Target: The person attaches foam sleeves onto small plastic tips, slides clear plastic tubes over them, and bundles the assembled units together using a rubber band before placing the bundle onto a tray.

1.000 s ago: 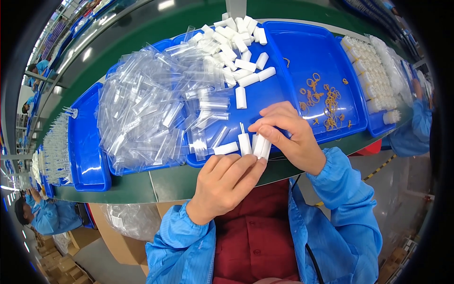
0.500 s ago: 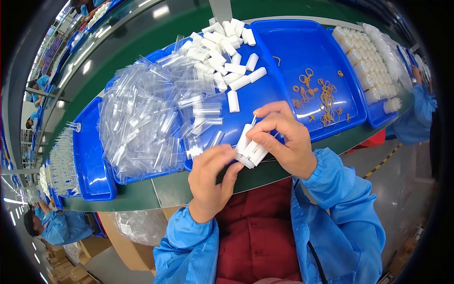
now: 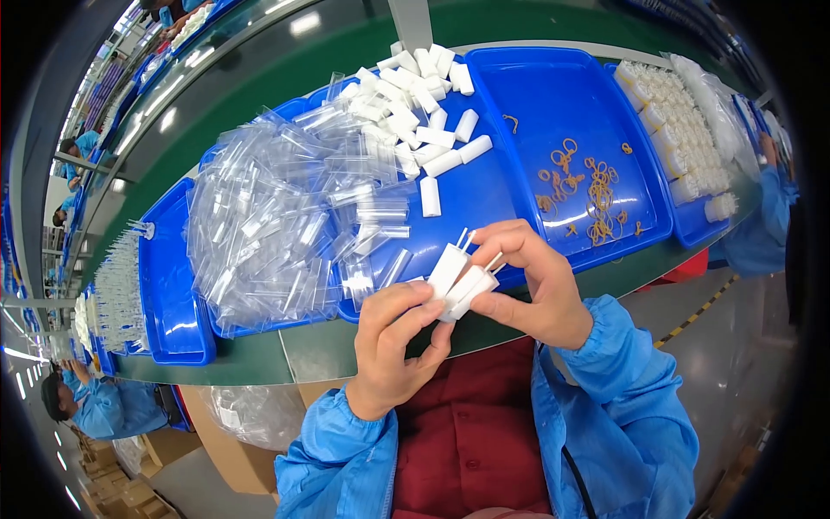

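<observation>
White cylinder cluster: a few smooth white plastic cylinders (image 3: pixel 447 270) bunched on a common lower end, tilted, held off the near edge of the central blue plastic tray (image 3: pixel 494 197), the landmark.
Prongs: thin pale rods (image 3: pixel 464 240) project from the upper ends of the cylinders.
Left hand (image 3: pixel 393 342): fingers and thumb pinching the cluster's lower end, near side of the central tray.
Right hand (image 3: pixel 538 290): thumb against the nearer cylinder, index finger curled beside the prong tips; firm grip or light touch, cannot tell.
Done (judged): at least two cylinders appear seated on prongs; full count hidden by the fingers.
Left (judged): batch far from finished; many loose white cylinders (image 3: pixel 430 196) lie in the central tray, and a heap of clear plastic sleeves (image 3: pixel 259 216) covers its left part and beyond; no sleeve on the cluster.
Tan ring-shaped bands (image 3: pixel 601 186): in the right-hand blue tray (image 3: pixel 553 95), right of the central tray; none seen on the cluster.
Bundled white pieces (image 3: pixel 674 130): far right of the central tray.
</observation>
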Demonstrator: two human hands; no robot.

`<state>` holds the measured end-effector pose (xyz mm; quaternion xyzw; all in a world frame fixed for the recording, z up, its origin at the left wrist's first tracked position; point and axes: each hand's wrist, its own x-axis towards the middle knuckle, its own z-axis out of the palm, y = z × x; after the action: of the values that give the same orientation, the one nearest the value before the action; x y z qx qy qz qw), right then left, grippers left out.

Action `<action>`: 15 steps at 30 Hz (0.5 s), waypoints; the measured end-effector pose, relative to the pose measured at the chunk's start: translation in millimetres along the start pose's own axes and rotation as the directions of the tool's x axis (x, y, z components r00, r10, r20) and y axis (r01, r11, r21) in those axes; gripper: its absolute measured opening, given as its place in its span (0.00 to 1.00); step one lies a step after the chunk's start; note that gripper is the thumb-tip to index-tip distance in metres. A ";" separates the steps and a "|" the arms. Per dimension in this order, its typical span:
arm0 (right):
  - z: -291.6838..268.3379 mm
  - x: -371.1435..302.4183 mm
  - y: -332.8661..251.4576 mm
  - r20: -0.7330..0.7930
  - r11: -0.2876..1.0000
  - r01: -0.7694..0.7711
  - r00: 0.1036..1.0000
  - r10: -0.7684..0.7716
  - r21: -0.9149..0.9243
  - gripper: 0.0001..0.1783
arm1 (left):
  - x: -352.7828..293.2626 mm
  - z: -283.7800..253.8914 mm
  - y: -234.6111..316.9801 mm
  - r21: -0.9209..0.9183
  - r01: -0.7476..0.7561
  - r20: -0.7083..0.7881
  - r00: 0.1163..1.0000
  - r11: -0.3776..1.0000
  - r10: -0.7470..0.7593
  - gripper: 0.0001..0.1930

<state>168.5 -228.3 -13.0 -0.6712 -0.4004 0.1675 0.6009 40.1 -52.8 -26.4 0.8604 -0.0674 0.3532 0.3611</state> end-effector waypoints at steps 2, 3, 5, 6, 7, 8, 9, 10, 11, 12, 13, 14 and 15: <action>3.8 -3.2 0.0 -0.028 0.994 -0.053 0.998 0.056 0.100 0.19 | 0.2 1.2 -2.0 -0.005 -0.053 0.003 0.999 0.999 0.053 0.28; 2.7 -4.6 1.2 -0.018 0.983 -0.087 0.996 0.091 0.158 0.20 | 1.9 -0.9 0.1 -0.004 -0.052 -0.001 0.999 0.999 0.052 0.28; -0.3 -6.2 4.6 0.006 0.970 -0.117 0.993 0.118 0.213 0.21 | 7.3 -6.3 5.7 -0.095 0.078 0.092 0.993 0.992 -0.069 0.26; -1.5 -8.1 6.4 -0.021 0.992 -0.050 0.998 0.053 0.112 0.20 | 7.7 -5.1 5.2 -0.091 0.079 0.083 0.994 0.993 -0.071 0.26; -1.6 -9.3 6.9 -0.036 1.000 0.018 0.999 -0.018 0.012 0.20 | 7.3 -3.8 5.2 -0.168 0.122 0.115 0.988 0.978 -0.103 0.25; -1.0 -10.5 5.7 -0.020 1.000 0.024 1.000 -0.023 0.014 0.20 | 6.9 -2.1 4.9 -0.243 0.166 0.148 0.980 0.956 -0.132 0.24; -0.1 -11.8 4.1 -0.014 0.998 0.048 0.999 -0.049 -0.036 0.19 | 7.1 0.2 3.6 -0.277 0.183 0.169 0.976 0.943 -0.140 0.23; -0.3 -12.5 2.8 -0.012 0.994 0.069 0.997 -0.070 -0.088 0.18 | 7.8 1.2 3.7 -0.275 0.186 0.160 0.976 0.943 -0.146 0.23; -0.8 -11.7 2.4 -0.006 0.988 0.097 0.995 -0.098 -0.121 0.17 | 8.2 1.7 3.9 -0.297 0.196 0.180 0.973 0.935 -0.146 0.22; -1.8 -10.6 0.8 0.004 0.988 0.098 0.995 -0.099 -0.121 0.17 | 8.3 1.7 4.1 -0.319 0.206 0.200 0.969 0.925 -0.146 0.22; -2.7 -8.8 -1.2 0.041 0.982 0.126 0.992 -0.121 -0.144 0.17 | 8.9 0.7 3.2 -0.319 0.208 0.196 0.969 0.925 -0.151 0.22; -3.3 -6.7 -3.4 0.078 0.974 0.154 0.987 -0.143 -0.166 0.17 | 9.6 -0.9 2.7 -0.279 0.190 0.199 0.970 0.941 -0.137 0.22; -3.0 -4.2 -5.3 0.083 0.974 0.154 0.986 -0.142 -0.166 0.17 | 9.3 -2.4 2.3 -0.239 0.172 0.204 0.971 0.956 -0.124 0.22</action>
<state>166.3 -233.6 -8.5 -0.6823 -0.4832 0.1109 0.5372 44.8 -51.6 -17.8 0.8387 -0.0810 0.2311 0.4864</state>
